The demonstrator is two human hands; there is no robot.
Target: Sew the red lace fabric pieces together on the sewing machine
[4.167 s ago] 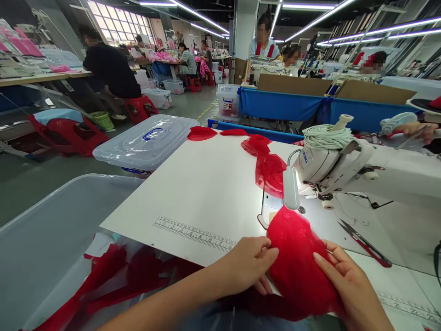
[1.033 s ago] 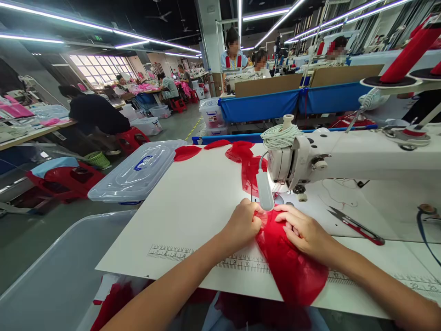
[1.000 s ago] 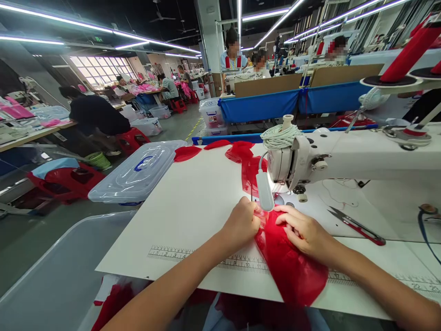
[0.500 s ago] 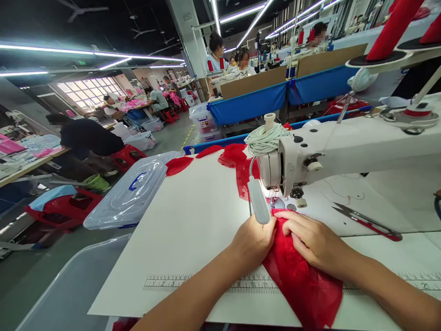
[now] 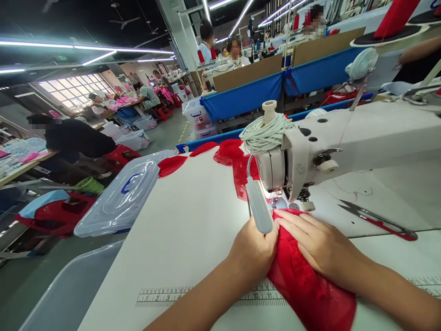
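Left hand [image 5: 253, 253] curled, pinching red fabric [image 5: 310, 289] beside the lamp [image 5: 259, 212]. Right hand [image 5: 319, 246] spread flat on it, under the sewing machine [image 5: 344, 142]

red lace fabric [image 5: 306, 285], white sewing machine [image 5: 361, 138], red-handled snips [image 5: 379, 220], blue-handled clear lid [image 5: 120, 197]

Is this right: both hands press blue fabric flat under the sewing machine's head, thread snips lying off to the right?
Not quite. In the head view the fabric is red, not blue. The rest holds: left hand and right hand press it by the sewing machine, thread snips off right.
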